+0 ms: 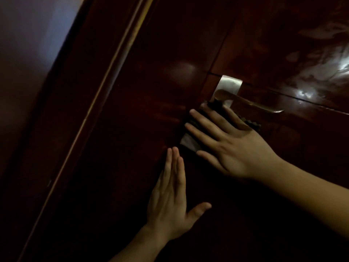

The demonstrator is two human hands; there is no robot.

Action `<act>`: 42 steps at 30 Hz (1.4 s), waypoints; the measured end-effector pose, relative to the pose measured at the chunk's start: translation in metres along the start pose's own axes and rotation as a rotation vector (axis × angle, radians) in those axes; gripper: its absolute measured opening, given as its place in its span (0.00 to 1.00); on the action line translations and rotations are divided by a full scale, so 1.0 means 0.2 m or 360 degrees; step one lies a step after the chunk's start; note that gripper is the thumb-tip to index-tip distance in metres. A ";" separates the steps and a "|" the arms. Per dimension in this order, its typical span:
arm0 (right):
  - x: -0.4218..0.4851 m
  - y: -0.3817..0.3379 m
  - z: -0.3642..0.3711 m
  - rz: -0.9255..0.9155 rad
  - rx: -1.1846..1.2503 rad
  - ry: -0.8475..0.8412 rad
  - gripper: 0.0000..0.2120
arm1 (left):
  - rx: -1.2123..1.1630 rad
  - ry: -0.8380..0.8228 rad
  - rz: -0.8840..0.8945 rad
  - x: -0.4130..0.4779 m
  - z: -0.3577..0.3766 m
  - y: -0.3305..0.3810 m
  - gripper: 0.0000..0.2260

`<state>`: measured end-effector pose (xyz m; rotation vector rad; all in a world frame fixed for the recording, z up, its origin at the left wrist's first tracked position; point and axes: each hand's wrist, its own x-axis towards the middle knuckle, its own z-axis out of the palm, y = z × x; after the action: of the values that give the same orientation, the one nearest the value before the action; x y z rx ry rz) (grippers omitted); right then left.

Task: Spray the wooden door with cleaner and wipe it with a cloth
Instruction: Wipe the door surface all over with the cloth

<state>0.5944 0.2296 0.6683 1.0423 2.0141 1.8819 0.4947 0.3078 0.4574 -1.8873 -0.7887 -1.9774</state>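
Well into the wiping stage, by the look of it: no spray bottle in view, and smeared wet streaks shining on the far right of the wooden door (170, 44). Still to do, as a guess, the duller stretch on the left and the near part in shadow.

Right hand (232, 146) laid flat on a dark cloth (190, 137), fingers spread wide, pressing it against the door just below and left of the metal handle (245, 100). Left hand (168, 203) flat on the bare wood nearer, fingers pressed together, thumb stuck out to the right, holding nothing, fingertips just beside the cloth's lower edge.

Dark reddish, glossy wood, filling nearly the whole view. Cloth bunched, with a scalloped edge poking out right of the hand and a paler patch at its near corner.
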 end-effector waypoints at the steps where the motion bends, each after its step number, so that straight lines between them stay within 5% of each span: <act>1: 0.00 0.00 0.01 -0.0017 -0.0016 -0.0007 0.31 | 0.0039 -0.0006 -0.0001 -0.02 0.00 -0.01 0.45; 28: -0.19 0.06 0.00 0.0050 0.0058 -0.0087 0.29 | 0.0235 -0.0084 0.0094 -0.02 0.02 -0.01 0.39; 42: -0.32 0.03 0.00 0.0150 -0.0044 -0.0090 0.29 | 0.0524 -0.0331 0.0042 0.02 -0.02 0.01 0.42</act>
<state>0.6437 0.1911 0.6529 1.1893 1.9341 1.8976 0.4930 0.3043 0.4618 -1.9067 -1.0661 -1.5372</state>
